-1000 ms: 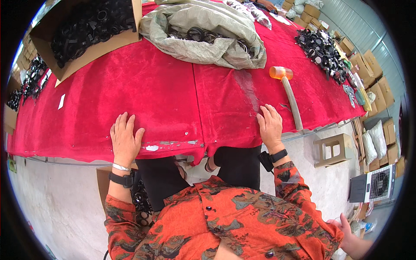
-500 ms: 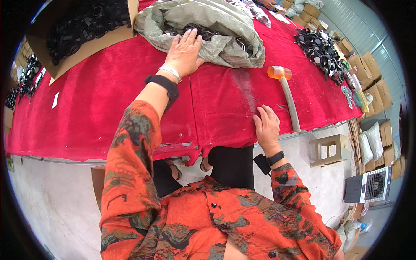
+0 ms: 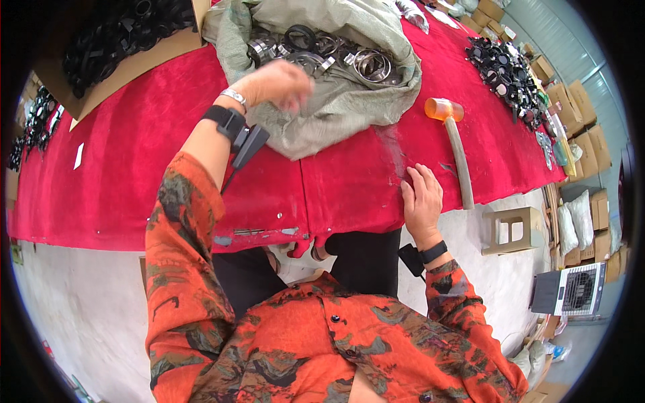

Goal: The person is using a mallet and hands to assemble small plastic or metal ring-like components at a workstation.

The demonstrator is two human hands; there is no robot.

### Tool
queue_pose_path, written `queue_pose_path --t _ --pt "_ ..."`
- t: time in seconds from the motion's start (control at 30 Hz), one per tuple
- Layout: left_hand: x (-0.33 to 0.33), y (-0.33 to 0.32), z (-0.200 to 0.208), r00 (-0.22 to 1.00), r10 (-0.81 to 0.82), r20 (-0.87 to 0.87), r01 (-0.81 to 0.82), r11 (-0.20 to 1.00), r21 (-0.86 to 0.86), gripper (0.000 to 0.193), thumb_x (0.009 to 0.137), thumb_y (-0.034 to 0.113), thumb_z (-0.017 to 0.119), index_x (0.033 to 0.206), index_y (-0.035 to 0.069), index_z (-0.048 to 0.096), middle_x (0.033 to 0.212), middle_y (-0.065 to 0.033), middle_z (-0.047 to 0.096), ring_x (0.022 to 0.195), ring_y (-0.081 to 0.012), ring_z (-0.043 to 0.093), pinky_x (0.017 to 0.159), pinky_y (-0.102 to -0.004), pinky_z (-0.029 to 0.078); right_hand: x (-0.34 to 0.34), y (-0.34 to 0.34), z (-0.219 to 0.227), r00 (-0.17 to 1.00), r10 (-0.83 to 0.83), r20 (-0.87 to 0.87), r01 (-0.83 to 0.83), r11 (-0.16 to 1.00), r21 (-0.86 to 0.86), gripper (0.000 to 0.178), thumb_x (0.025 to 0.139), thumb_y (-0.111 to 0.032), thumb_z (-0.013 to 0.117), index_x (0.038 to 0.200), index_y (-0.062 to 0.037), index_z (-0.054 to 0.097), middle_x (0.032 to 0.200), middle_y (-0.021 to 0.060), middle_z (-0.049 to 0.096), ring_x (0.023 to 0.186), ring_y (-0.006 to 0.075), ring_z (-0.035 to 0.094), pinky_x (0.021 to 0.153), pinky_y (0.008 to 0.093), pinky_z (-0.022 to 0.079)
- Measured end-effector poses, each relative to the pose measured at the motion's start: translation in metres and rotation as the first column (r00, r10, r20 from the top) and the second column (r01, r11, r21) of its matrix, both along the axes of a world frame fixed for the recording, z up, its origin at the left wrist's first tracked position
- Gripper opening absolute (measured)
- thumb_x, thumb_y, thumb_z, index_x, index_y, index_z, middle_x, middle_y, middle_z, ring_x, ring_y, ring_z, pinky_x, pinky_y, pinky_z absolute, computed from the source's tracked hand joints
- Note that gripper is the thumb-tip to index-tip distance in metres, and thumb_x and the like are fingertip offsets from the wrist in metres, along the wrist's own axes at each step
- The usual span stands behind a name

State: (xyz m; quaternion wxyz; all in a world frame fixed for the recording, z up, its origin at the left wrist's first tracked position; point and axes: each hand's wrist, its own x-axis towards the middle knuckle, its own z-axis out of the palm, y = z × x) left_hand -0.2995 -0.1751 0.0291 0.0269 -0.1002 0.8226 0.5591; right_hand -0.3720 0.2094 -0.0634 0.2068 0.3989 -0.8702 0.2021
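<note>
A woven grey-green sack (image 3: 336, 124) lies on the red-covered table with its mouth spread toward me. Inside it are several shiny metal rings (image 3: 371, 66) and a black ring (image 3: 299, 37). My left hand (image 3: 277, 84) is over the sack's near left part, its fingers bent and smeared by motion, so what they hold, if anything, cannot be made out. Near the table's front edge my right hand (image 3: 423, 201) rests on the red cloth with its fingers stretched out, holding nothing. Just right of it lies a mallet (image 3: 457, 144) with an orange head and wooden handle.
The red cloth (image 3: 154, 148) covers the table. A cardboard box (image 3: 111, 87) of black parts stands at the far left. Black round pieces (image 3: 507, 80) are heaped at the right. Beyond the front edge are a beige stool (image 3: 512, 230) and an air cooler (image 3: 579, 290).
My left hand has come off the rings toward me. The sack's near edge now reaches closer to me, and more metal rings show in its mouth. My right hand has barely moved.
</note>
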Motion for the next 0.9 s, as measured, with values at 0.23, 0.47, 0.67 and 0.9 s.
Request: queue_pose_path --t 0.23,0.47,0.67,0.9 --pt "-0.081 -0.058 -0.046 0.495 0.19 -0.848 -0.841 0.35 -0.413 0.043 0.085 0.016 0.061 0.125 0.002 0.055 0.121 -0.02 0.059 0.104 -0.0344 0.062 0.088 -0.0427 0.051 0.004 -0.006 0.003 0.999 0.035 0.0 -0.035 0.999 -0.002 0.034 0.088 -0.023 0.061 0.116 -0.0036 0.062 0.124 0.0153 0.058 0.12 0.0335 0.051 0.101 0.0444 0.036" --pt "-0.076 -0.039 -0.039 0.842 0.311 -0.441 -0.536 0.385 -0.751 0.044 0.081 0.019 0.061 0.125 0.013 0.057 0.118 -0.0189 0.057 0.11 -0.0381 0.059 0.091 -0.0466 0.049 0.0 -0.003 0.0 1.0 0.017 -0.007 -0.017 1.0 -0.009 0.034 0.087 -0.023 0.061 0.117 -0.0047 0.062 0.124 0.0148 0.058 0.12 0.0329 0.051 0.101 0.0446 0.036" --pt "-0.049 -0.06 -0.035 0.641 0.57 -0.514 -0.767 0.454 -0.452 0.031 0.083 0.025 0.058 0.102 0.001 0.064 0.089 -0.0189 0.064 0.084 -0.0334 0.068 0.074 -0.0443 0.055 0.001 -0.007 0.0 1.0 0.029 -0.008 -0.029 0.999 -0.015 0.034 0.088 -0.023 0.061 0.117 -0.0052 0.062 0.124 0.0144 0.058 0.121 0.0327 0.051 0.101 0.0449 0.036" --pt "-0.033 0.02 -0.006 0.84 0.534 -0.096 -0.44 0.774 0.455 0.023 0.087 0.026 0.055 0.095 0.004 0.057 0.086 -0.0066 0.058 0.064 -0.0177 0.063 0.049 -0.0274 0.046 -0.002 -0.001 -0.003 1.0 0.013 -0.015 -0.014 1.0 -0.021 0.034 0.088 -0.024 0.061 0.117 -0.0055 0.062 0.124 0.014 0.058 0.121 0.0326 0.051 0.102 0.0445 0.036"
